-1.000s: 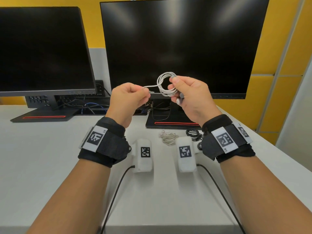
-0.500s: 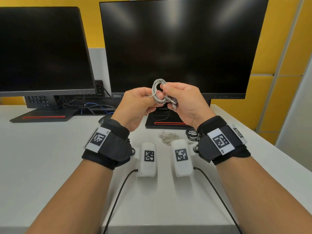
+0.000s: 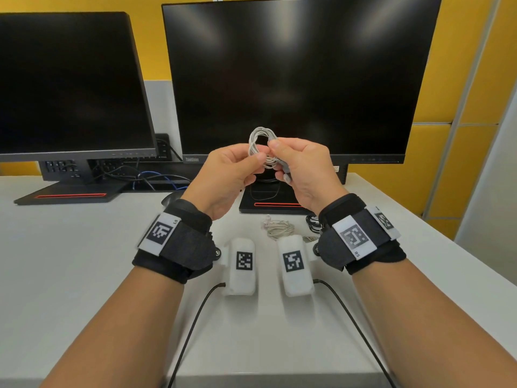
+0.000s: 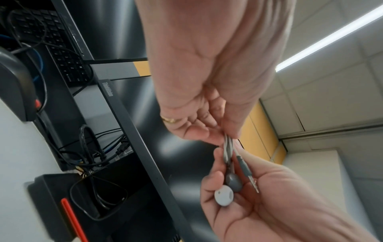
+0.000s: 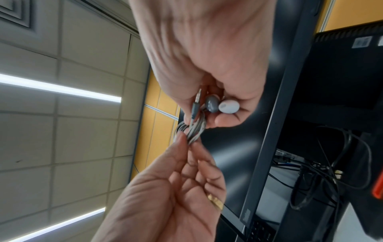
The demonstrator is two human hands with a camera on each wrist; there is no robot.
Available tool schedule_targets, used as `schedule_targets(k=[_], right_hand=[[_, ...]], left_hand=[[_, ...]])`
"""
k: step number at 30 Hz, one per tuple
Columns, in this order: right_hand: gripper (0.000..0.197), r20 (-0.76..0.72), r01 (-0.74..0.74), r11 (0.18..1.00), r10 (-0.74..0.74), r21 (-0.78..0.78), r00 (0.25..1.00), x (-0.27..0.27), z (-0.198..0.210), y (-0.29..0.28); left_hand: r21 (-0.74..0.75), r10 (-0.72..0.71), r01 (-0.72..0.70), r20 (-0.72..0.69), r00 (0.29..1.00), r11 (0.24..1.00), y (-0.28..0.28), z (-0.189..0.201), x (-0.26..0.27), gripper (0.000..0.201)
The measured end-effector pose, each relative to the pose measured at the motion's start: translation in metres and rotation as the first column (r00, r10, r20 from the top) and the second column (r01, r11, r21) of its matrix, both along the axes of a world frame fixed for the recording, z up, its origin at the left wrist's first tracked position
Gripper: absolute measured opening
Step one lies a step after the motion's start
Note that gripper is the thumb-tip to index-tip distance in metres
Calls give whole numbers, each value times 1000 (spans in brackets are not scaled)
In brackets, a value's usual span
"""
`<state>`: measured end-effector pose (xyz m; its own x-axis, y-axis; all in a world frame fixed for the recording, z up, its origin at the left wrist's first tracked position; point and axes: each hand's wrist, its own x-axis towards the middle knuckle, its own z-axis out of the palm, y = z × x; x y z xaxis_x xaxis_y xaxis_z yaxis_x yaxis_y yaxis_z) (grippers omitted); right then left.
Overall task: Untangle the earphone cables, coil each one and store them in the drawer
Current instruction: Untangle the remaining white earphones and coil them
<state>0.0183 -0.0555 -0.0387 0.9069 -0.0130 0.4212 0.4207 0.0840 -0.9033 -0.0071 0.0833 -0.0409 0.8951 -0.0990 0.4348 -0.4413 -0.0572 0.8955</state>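
Both hands (image 3: pixel 268 172) pinching coiled earphone cable (image 3: pixel 261 147).

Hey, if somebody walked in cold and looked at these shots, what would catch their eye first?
Probably the grey earphone coil held up in front of the big dark monitor, pinched between the left hand and the right hand. The wrist views show its earbuds and plug bunched at the right hand's fingers. Below on the white desk lie a pale earphone bundle and a black one, partly hidden by the right wrist strap.
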Motion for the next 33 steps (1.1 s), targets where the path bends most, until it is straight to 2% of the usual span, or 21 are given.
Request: schedule_targets(k=[3,8,13,18,22,25,29,31,33], right_hand=[[16,-36,-10,999,8,-52,999,0,-1,-2],[13,-112,-29,999,25,-32,993,1,-2,1],[19,-134,-81,997,79,-11,988,0,-4,4],[21,-149,-83,996,85,22,985,-2,-3,4],[17,-174,-68,996,77,58,982,0,-3,3],[11,-164,-20,999,24,26,986,2,-5,4],[7,-111,39,997,-46,-67,993,1,-5,3],[7,-140,-32,993,16,-114,990,-4,0,0],[17,-176,-135,982,112,-129,978,-11,4,-4]], left_hand=[[-39,37,-37,-8,999,999,1,-1,3,28],[18,6,-5,-42,999,1000,-2,-2,3,34],[-15,-12,11,-82,997,1000,-5,-4,5,25],[-68,-26,20,-89,996,997,-2,-6,9,1],[-25,-16,14,-103,995,1000,-4,-8,9,18],[-32,-2,-2,-102,995,999,-5,-9,8,25],[-72,110,-116,-80,991,991,-7,-8,8,39],[-85,173,-179,-66,983,980,-8,-8,7,48],[-71,183,-186,-47,982,980,-10,-8,5,45]])
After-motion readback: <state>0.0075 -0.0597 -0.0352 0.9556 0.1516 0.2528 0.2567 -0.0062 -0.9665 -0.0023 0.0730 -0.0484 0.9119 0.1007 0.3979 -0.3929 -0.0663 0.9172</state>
